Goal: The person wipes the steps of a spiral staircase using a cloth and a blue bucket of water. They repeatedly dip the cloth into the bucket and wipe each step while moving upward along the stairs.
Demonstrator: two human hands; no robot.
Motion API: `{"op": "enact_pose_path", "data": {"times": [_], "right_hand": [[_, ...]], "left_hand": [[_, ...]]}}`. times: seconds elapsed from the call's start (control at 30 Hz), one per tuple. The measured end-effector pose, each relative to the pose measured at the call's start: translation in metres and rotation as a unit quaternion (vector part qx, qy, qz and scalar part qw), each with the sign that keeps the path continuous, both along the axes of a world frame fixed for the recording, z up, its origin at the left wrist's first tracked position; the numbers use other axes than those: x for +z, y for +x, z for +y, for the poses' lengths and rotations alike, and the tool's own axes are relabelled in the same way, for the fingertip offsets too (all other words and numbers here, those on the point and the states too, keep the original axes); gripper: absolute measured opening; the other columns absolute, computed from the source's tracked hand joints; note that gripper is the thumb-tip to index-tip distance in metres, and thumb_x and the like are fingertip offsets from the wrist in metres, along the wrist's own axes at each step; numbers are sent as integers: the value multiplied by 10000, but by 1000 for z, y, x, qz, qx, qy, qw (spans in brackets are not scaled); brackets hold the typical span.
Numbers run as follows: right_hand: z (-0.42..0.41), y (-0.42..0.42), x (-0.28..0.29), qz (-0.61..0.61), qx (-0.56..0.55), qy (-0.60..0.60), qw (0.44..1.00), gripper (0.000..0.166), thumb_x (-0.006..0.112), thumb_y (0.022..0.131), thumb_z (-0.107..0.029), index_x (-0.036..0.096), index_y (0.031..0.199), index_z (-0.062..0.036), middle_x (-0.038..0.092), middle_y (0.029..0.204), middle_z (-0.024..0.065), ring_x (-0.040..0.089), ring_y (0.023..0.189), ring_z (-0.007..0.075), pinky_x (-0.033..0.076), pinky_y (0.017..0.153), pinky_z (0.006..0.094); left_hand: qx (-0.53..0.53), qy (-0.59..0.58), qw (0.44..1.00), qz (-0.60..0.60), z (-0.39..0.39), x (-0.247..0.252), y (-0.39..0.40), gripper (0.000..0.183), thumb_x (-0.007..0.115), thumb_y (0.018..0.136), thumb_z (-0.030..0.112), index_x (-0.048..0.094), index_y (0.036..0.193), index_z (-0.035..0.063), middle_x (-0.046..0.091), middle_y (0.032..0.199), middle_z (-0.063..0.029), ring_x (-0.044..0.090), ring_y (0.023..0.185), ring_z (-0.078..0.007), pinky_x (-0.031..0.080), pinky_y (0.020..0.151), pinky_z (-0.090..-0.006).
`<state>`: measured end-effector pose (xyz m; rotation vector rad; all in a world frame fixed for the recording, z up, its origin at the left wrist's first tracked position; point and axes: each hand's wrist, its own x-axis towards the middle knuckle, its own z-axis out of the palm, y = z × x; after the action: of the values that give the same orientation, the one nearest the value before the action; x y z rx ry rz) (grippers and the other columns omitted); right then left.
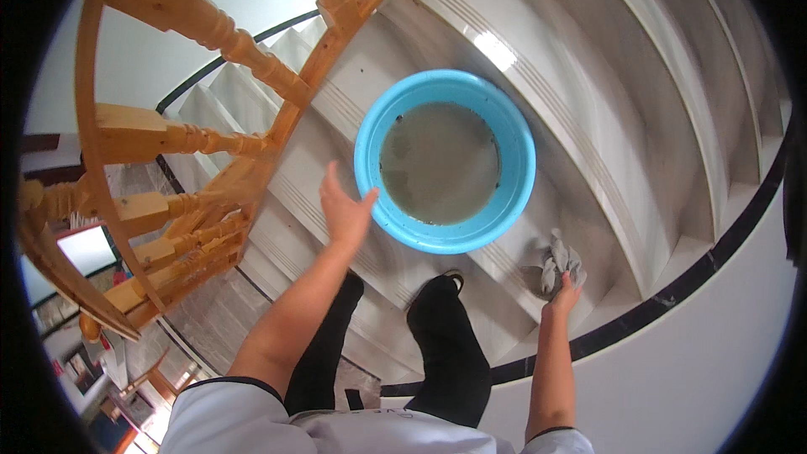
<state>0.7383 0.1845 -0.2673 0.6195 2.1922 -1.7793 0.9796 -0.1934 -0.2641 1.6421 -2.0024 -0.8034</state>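
A round light-blue plastic basin [445,241] holding murky grey-brown water [439,164] rests on a pale stone stair tread in front of me. At the basin's near left side is my left hand [345,209], fingers spread, its thumb at the rim; whether it touches cannot be told. My right hand [565,295] grips a crumpled wet-looking grey cloth [561,263] low over the step to the right of the basin. Part of the cloth is hidden in the fingers. A darker wet-looking patch shows on the step beside the cloth.
Curving stone stairs [567,44] with grooved edges rise beyond the basin. A wooden banister with turned balusters [246,53] borders the left side. On the right runs a white wall [668,359] with a black skirting strip [668,296]. My black-trousered legs [447,353] stand on lower steps.
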Motion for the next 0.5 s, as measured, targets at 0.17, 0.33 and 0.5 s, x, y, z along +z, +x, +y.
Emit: {"op": "enact_pose_path", "data": {"times": [0.17, 0.33, 0.5], "right_hand": [[41, 11, -62, -56, 99, 148, 982, 553, 625, 841, -240, 419, 1311, -35, 475, 1289, 159, 474, 1149, 291, 362, 984, 407], [-98, 40, -43, -83, 195, 122, 970, 648, 612, 845, -326, 349, 1370, -52, 404, 1365, 167, 376, 1256, 340, 290, 1038, 485], [-150, 60, -32, -242, 192, -289, 906, 610, 632, 828, -235, 360, 1336, -37, 460, 1316, 139, 428, 1205, 345, 307, 1037, 525]], "left_hand": [[-13, 623, 707, 335, -27, -41, 15, 726, 709, 773, 361, 355, 1331, 63, 521, 1204, -135, 578, 997, -271, 488, 805, -427], [24, 581, 750, 314, -10, -81, 5, 229, 660, 678, 88, 602, 876, -14, 626, 814, -107, 616, 721, -220, 494, 629, -353], [52, 563, 749, 346, 6, -75, 14, 244, 636, 615, 7, 586, 851, -33, 600, 768, -109, 591, 640, -205, 481, 558, -332]]}}
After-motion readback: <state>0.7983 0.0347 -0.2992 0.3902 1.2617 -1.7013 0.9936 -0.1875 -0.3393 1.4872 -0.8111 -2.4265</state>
